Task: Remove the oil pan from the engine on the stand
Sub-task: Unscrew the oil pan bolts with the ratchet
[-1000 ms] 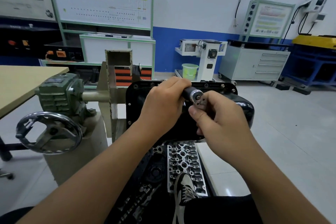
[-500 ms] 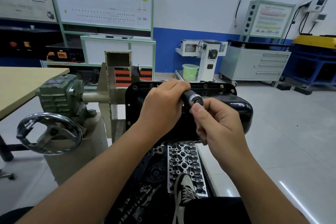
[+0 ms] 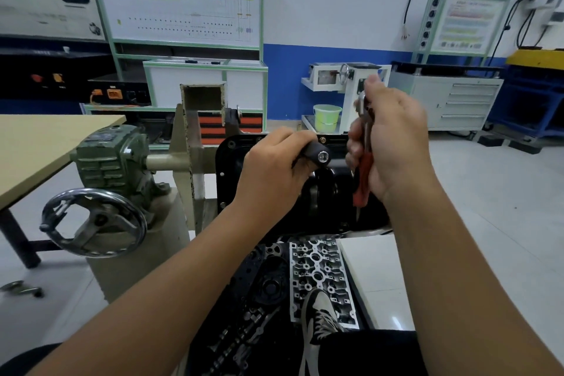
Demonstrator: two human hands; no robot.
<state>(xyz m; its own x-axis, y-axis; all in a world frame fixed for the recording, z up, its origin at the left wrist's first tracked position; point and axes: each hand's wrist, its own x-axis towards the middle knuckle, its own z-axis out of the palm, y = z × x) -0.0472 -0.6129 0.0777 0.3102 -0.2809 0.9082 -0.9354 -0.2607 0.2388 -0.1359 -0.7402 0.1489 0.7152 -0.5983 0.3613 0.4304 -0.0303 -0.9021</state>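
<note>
The black oil pan (image 3: 323, 201) is on the engine, which hangs on the stand with its pan facing me; small bolts dot the pan's rim. My left hand (image 3: 274, 171) grips a black cylindrical tool (image 3: 317, 154) with a silver square-hole end, held against the pan's upper edge. My right hand (image 3: 393, 137) is raised to the right of it and grips a ratchet with a red handle (image 3: 361, 180), its metal head up by my fingers. The ratchet is apart from the black tool.
The stand's post (image 3: 189, 143), a green gearbox (image 3: 113, 156) and a handwheel (image 3: 93, 221) are at left, next to a wooden table (image 3: 36, 143). Below the pan show the engine's grey cylinder head (image 3: 320, 272) and my shoe (image 3: 320, 311). A metal tool (image 3: 21, 290) lies on the floor.
My right hand has pulled the ratchet off the end of the black tool and lifted it up and to the right. My left hand has kept its grip in place.
</note>
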